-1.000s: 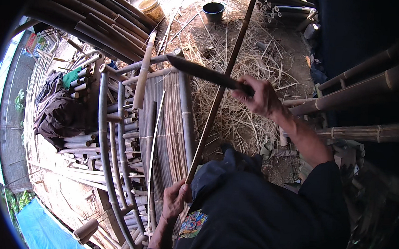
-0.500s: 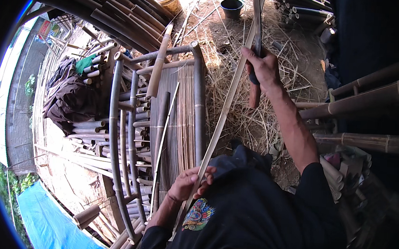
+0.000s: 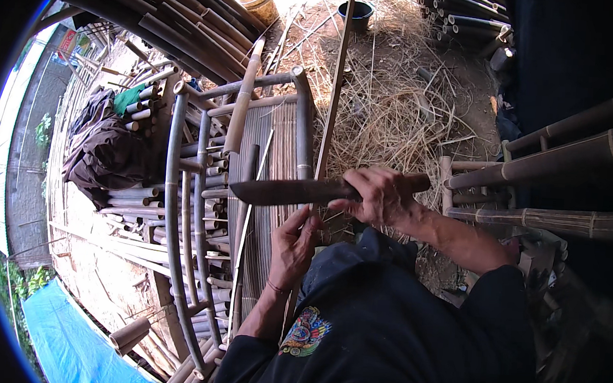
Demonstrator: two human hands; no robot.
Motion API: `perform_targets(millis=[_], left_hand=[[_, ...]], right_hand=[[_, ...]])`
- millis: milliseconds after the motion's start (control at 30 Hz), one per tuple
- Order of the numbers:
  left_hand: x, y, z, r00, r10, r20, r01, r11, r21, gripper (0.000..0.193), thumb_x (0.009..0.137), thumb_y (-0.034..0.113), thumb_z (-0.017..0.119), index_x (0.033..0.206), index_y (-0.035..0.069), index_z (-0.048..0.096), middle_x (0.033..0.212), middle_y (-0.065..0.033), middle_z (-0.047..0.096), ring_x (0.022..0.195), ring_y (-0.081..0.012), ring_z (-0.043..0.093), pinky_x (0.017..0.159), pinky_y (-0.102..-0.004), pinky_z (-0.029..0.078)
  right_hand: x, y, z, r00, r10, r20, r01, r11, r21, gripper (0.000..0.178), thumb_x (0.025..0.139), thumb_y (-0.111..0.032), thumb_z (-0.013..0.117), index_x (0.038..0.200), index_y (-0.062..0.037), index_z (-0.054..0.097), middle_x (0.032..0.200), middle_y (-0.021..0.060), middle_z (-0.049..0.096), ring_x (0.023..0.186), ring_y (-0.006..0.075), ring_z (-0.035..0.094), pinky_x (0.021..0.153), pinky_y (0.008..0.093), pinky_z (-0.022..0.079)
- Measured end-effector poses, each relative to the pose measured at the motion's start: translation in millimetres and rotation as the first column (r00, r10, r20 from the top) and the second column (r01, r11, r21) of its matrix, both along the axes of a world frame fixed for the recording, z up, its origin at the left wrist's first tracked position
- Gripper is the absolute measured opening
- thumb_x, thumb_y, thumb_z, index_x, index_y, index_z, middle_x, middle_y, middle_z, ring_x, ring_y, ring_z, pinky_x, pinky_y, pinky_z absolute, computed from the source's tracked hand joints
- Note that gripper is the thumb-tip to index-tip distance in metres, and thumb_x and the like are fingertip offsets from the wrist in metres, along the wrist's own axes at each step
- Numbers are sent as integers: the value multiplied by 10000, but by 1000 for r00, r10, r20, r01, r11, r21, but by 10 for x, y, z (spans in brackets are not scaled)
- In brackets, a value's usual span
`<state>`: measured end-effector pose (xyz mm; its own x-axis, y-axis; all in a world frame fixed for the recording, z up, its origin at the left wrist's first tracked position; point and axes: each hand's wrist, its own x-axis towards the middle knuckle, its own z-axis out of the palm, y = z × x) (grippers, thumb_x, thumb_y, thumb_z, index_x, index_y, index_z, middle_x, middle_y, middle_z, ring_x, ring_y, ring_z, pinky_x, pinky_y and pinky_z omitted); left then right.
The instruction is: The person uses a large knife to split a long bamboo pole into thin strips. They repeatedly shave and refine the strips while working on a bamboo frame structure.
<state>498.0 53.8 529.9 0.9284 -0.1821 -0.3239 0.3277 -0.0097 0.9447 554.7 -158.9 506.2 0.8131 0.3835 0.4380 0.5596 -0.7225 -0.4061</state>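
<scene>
Your right hand point(image 3: 380, 196): closed around the handle of the knife point(image 3: 282, 192), the butt of the handle showing past the little-finger side
Your left hand point(image 3: 293, 247): thumb and fingers closed on the bamboo strip point(image 3: 334, 88), just below the blade, in front of your shirt point(image 3: 397, 323)
Knife: broad and dark, held nearly level, its tip toward your left; the blade crosses over the strip, though you cannot tell from here whether the edge touches it
Bamboo strip: long and narrow, running from the top edge of the view, under the blade, through your left hand and on down beside your shirt
To your left: a slatted bamboo panel point(image 3: 285, 162) in a frame of round poles, with a thin pale strip point(image 3: 250, 213) lying lengthwise over it
Farther left: a heap of dark brown cloth point(image 3: 113, 144) by stacked bamboo, and a blue tarp point(image 3: 76, 339) in the lower corner
Ahead on the ground: loose shavings point(image 3: 395, 120), with a black bucket point(image 3: 357, 15) and a yellowish bucket point(image 3: 259, 6) beyond
To your right: thick bamboo poles point(image 3: 547, 164) joined in a frame, partly in shadow
</scene>
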Motion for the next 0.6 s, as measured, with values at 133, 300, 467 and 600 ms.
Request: perform_targets(millis=[133,300,467,600], left_hand=[[-177,-31,113,998,-19,-66,20,1000,16,303,987,162,555,1248,13,590,846,41,556,722,-30,468,630,-179,394],[-422,73,-7,996,-87,11,86,989,118,298,981,100,536,1259,2,577,830,16,546,741,-49,486,643,-197,414],[-515,183,1,968,-223,114,187,946,267,278,927,5,539,1200,-19,583,785,-73,547,709,-139,534,642,-260,442],[-781,370,-39,935,-303,182,228,910,346,299,880,-29,569,1178,-21,590,769,-101,541,681,-202,557,632,-293,447]], right_hand=[[395,-338,12,973,-186,-135,184,983,-23,525,924,-596,494,824,-82,529,562,78,579,467,224,607,425,366,492],[526,-572,86,960,-257,-112,256,966,-27,529,934,-614,453,851,-99,543,523,85,551,481,256,627,403,386,467],[617,-713,13,953,-290,-85,287,957,-47,553,921,-644,449,857,-102,538,511,47,526,428,194,570,365,357,429],[892,-1234,70,879,-442,-176,442,896,-43,654,911,-722,334,836,-110,552,491,-12,462,387,121,478,351,322,380]])
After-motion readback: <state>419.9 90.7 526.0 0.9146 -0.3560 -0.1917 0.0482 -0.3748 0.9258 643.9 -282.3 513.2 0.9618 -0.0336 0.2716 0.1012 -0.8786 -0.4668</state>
